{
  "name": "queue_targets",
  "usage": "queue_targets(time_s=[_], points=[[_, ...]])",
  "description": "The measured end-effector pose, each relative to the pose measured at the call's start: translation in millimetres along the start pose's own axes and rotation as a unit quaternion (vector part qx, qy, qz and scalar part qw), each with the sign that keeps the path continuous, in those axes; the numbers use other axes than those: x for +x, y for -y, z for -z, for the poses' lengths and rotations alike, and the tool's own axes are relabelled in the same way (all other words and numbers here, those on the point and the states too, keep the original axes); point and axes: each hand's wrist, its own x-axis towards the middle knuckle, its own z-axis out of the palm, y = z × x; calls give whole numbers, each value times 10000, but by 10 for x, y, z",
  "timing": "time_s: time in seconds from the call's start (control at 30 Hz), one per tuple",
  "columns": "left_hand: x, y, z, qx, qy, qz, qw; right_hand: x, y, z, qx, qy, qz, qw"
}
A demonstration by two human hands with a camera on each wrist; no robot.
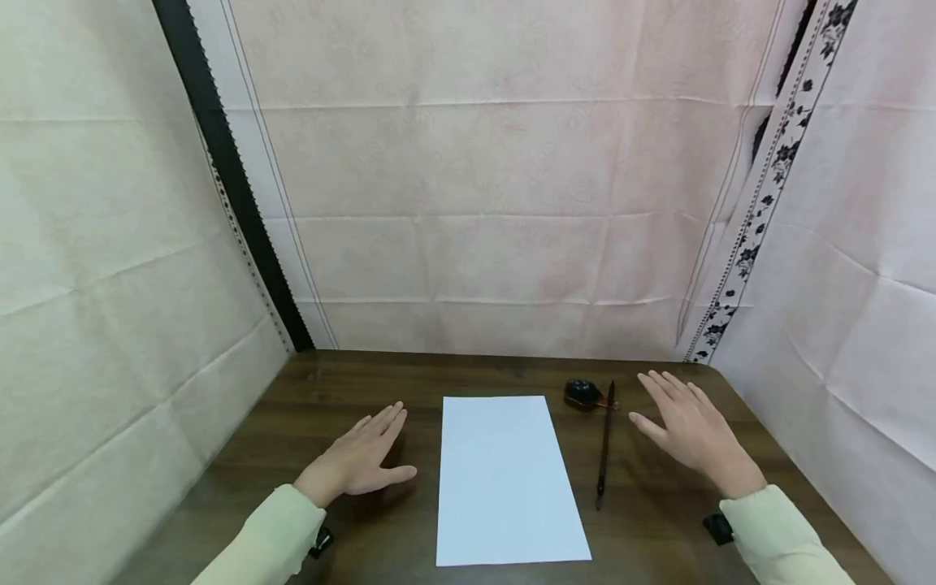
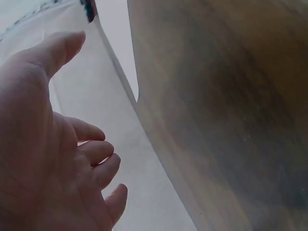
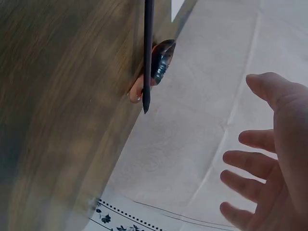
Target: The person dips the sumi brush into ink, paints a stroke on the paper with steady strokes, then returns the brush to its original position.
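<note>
Paper [image 1: 512,479], a plain white rectangle with straight edges, lies flat on the brown wood-grain table [image 1: 409,374] between the two hands, its long sides running away from the person. To its right lies the brush [image 1: 605,455], slim and dark, roughly in line with those sides. Its pointed far end passes over a reddish piece [image 3: 134,93] beside a glossy black lump [image 1: 582,393], though whether brush and piece touch is hard to tell.

Left hand [image 1: 358,459] is to the left of the paper, free and relaxed, palm down, fingers together and slanting forward and inward, thumb held out toward the sheet. Right hand [image 1: 691,431], also free, is right of the brush, fingers straight and slightly parted, slanting forward and inward, thumb out toward the brush. Both wrists come from pale green sleeves [image 1: 274,524]
</note>
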Motion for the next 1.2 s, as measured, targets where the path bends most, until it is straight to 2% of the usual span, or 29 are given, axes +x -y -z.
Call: queue_targets(time_s=[0.13, 0.23, 0.3, 0.53, 0.8, 1.03, 1.2], points=[[-15, -58, 28, 4, 159, -177, 9997, 37, -8, 35, -148, -389, 536, 9977], [-8, -121, 33, 31, 279, -280, 9992, 61, -28, 65, -219, -749, 1010, 9918], [3, -165, 29, 41, 367, -337, 9988, 78, -43, 91, -206, -847, 1233, 9885], [46, -318, -10, 49, 626, -493, 9968, 137, -94, 130, -297, -837, 1795, 9797], [88, -453, -92, 82, 834, -656, 9943, 234, -119, 43, -722, -394, 2331, 9690], [113, -527, -170, 130, 972, -684, 9928, 235, -217, -126, -747, -706, 2881, 9521], [125, -521, -225, 164, 1119, -669, 9913, 223, -266, -232, -713, -825, 3027, 9468]])
